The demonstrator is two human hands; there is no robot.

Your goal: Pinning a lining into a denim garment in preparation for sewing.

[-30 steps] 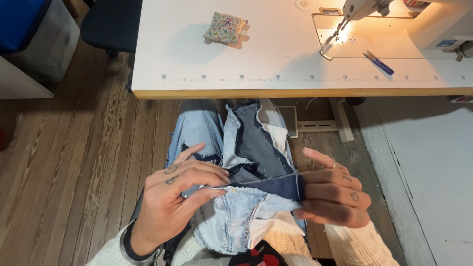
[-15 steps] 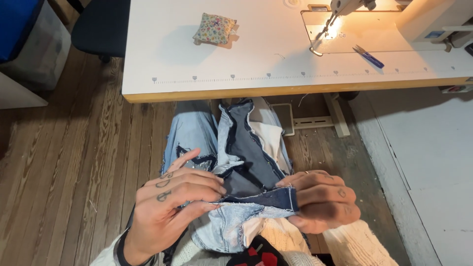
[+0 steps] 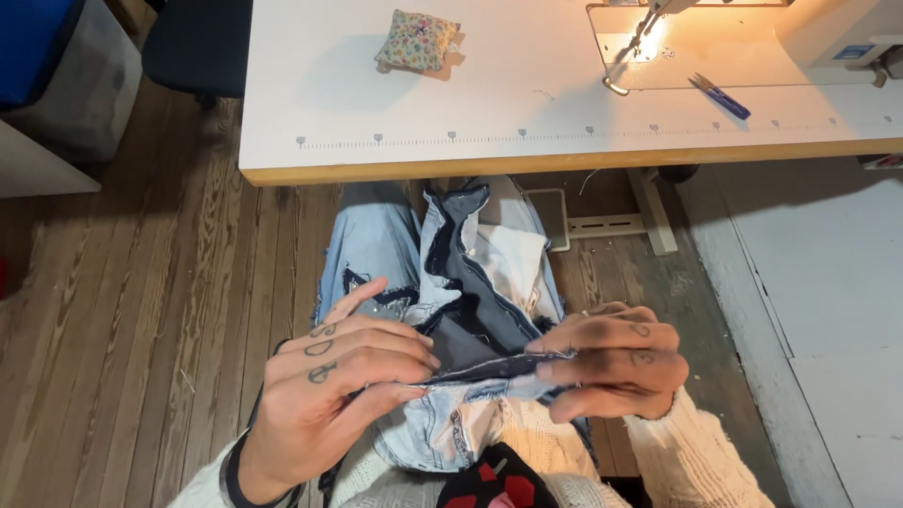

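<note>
left hand and right hand pinched shut, fingertips facing.

Hidden and cut-off parts

The sewing machine at the desk's far right corner is cut off by the top edge; its needle is lost in lamp glare. The denim's pinched seam is partly covered by fingertips, and both forearms are cropped below.

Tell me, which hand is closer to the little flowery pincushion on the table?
Left. The left hand sits below the pincushion, a bit to its left, pinching the denim fabric. The right hand pinches the same fabric farther off to the right.
</note>
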